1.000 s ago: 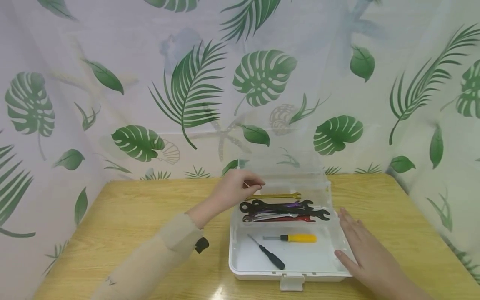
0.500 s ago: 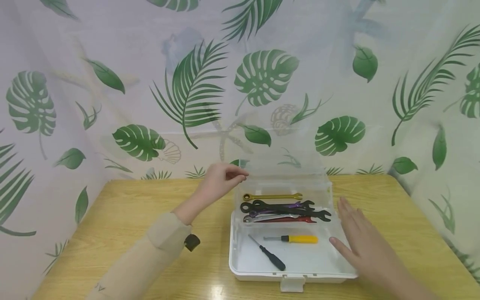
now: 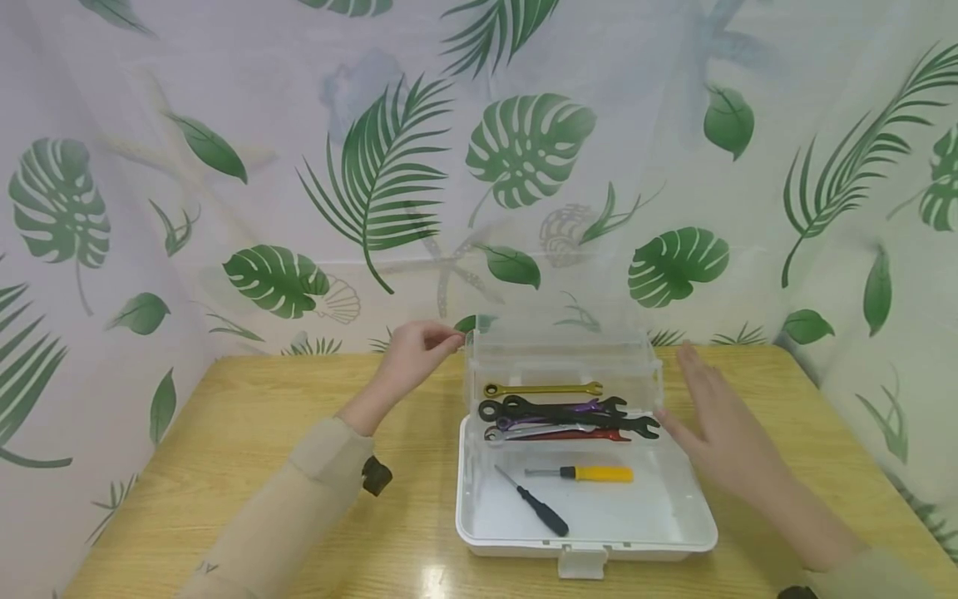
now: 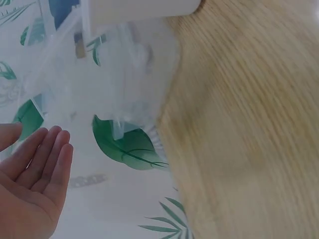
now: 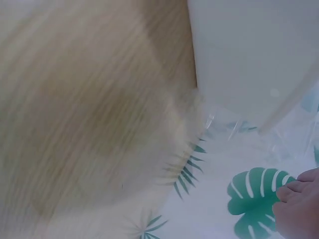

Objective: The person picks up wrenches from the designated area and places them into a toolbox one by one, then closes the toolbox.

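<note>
A white toolbox (image 3: 591,545) stands on the table with its clear lid (image 3: 561,341) raised at the back. In its rear part lie several combination wrenches: a gold wrench (image 3: 542,389), black wrenches (image 3: 572,416) partly covering a purple and a silver one, and a red wrench (image 3: 606,435). A yellow-handled screwdriver (image 3: 599,473) and a black screwdriver (image 3: 545,509) rest in the front. My left hand (image 3: 412,358) is beside the lid's left edge, holding nothing; whether its fingertips touch the lid I cannot tell. My right hand (image 3: 729,433), fingers extended, is beside the lid's right edge.
The toolbox's latch (image 3: 581,563) hangs down at its front. Beneath it is a wooden table (image 3: 299,399), whose far edge meets a leaf-printed cloth backdrop (image 3: 419,183).
My left hand has moved left and back, from above the gold wrench to beside the lid. My right hand has risen slightly from the box's right rim toward the back.
</note>
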`<state>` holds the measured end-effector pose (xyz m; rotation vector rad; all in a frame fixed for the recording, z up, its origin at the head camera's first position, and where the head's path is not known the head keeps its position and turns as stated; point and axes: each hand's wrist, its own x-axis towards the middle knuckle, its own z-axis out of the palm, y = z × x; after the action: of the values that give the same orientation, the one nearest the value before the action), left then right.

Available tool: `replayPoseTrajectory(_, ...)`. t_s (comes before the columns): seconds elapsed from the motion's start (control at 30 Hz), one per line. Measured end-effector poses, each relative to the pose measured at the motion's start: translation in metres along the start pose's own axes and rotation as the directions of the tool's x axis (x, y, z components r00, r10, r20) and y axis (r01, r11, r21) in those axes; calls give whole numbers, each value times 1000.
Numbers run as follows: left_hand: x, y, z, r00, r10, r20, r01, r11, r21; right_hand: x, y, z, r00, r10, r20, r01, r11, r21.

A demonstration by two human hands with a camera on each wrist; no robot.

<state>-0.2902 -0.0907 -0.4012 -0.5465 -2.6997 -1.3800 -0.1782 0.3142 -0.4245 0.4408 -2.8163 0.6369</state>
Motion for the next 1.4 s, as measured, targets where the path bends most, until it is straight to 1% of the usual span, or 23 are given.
replayPoseTrajectory(0.07, 0, -5, 0, 1000, -22, -9, 22, 1000, -7, 6, 2, 0, 1000, 14, 3, -14, 1000, 23)
replayPoseTrajectory(0.17, -1, -13, 3, 997, -71, -15, 70, 997, -26, 14, 3, 0, 998, 57, 31, -59, 996, 64)
replayPoseTrajectory(0.27, -2, -20, 8, 992, -126, -24, 125, 991, -41, 21, 2, 2, 992, 108, 67, -115, 987, 113)
replayPoseTrajectory(0.33, -4, -24, 13, 984, -175, -27, 173, 982, -71, 26, 2, 4, 986, 140, 88, -151, 979, 137)
replayPoseTrajectory(0.43, -6, -28, 22, 971, -237, -22, 233, 966, -108, 34, 4, 7, 975, 188, 119, -208, 960, 185)
replayPoseTrajectory(0.5, -7, -30, 28, 963, -269, -10, 264, 954, -144, 38, 6, 9, 968, 212, 133, -239, 942, 237)
replayPoseTrajectory(0.6, -9, -31, 36, 957, -290, 6, 286, 940, -188, 44, 12, 13, 958, 241, 153, -278, 911, 306)
replayPoseTrajectory(0.67, -10, -30, 41, 957, -290, 16, 286, 930, -231, 47, 15, 15, 948, 263, 181, -312, 886, 345)
replayPoseTrajectory(0.77, -11, -28, 47, 950, -309, 35, 306, 909, -285, 51, 20, 19, 930, 276, 244, -355, 849, 392)
replayPoseTrajectory(0.83, -11, -27, 50, 943, -329, 42, 326, 894, -307, 53, 22, 22, 913, 279, 299, -391, 808, 441)
replayPoseTrajectory(0.93, -11, -25, 52, 935, -352, 54, 350, 879, -324, 56, 25, 26, 896, 253, 366, -423, 738, 525)
replayPoseTrajectory(1.03, -10, -21, 53, 927, -367, 74, 369, 866, -337, 55, 26, 30, 881, 231, 414, -453, 664, 594)
replayPoseTrajectory(1.07, -10, -20, 53, 925, -370, 84, 376, 864, -335, 55, 25, 30, 880, 219, 420, -455, 639, 620)
replayPoseTrajectory(1.17, -9, -16, 53, 916, -386, 106, 399, 859, -320, 54, 24, 31, 870, 202, 450, -476, 580, 661)
replayPoseTrajectory(1.23, -8, -13, 52, 913, -390, 117, 407, 862, -301, 54, 23, 31, 865, 205, 459, -489, 554, 674)
replayPoseTrajectory(1.4, -5, -8, 52, 906, -400, 138, 423, 856, -297, 55, 22, 29, 852, 222, 474, -515, 515, 685)
